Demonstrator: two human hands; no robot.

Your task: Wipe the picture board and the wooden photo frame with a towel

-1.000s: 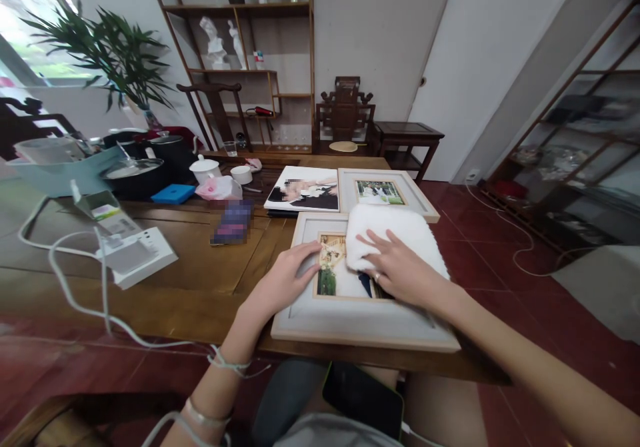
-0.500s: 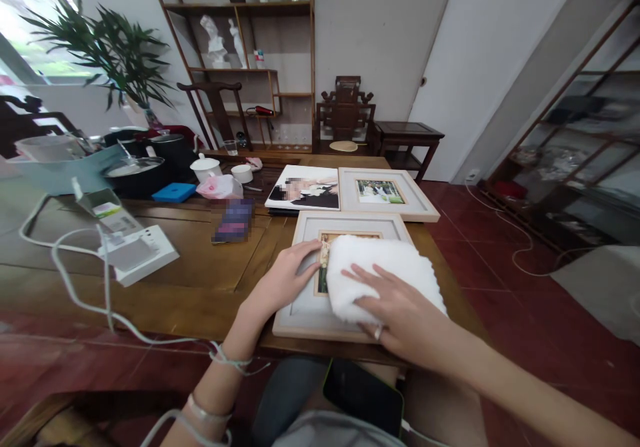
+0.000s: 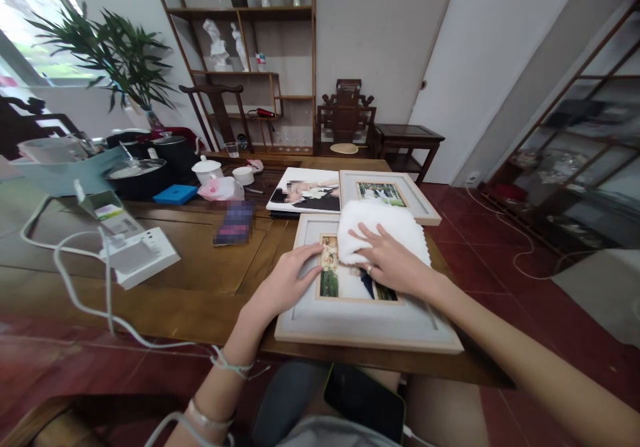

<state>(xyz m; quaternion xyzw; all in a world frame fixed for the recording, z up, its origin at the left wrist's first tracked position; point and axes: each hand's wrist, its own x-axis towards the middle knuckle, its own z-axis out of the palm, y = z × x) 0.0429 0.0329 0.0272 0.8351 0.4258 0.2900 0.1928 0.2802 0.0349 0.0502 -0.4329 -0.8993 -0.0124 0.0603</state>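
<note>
A light wooden picture frame (image 3: 350,320) with a photo in a pale mat lies flat at the near edge of the wooden table (image 3: 200,267). My left hand (image 3: 287,280) rests flat on the frame's left side, fingers stretched out. My right hand (image 3: 393,260) presses flat on a folded white cloth (image 3: 380,224) that covers the frame's upper right part.
Behind the frame lie a second framed photo (image 3: 390,195) and an unframed print (image 3: 306,190). A white box with cables (image 3: 133,250), pots (image 3: 137,174), cups and a blue item stand to the left. A dark phone (image 3: 365,397) lies on my lap. Shelves and chairs stand behind.
My right hand slid the white cloth down toward me over the photo, then back up to the frame's far right part. My left hand stayed on the frame's left side.
</note>
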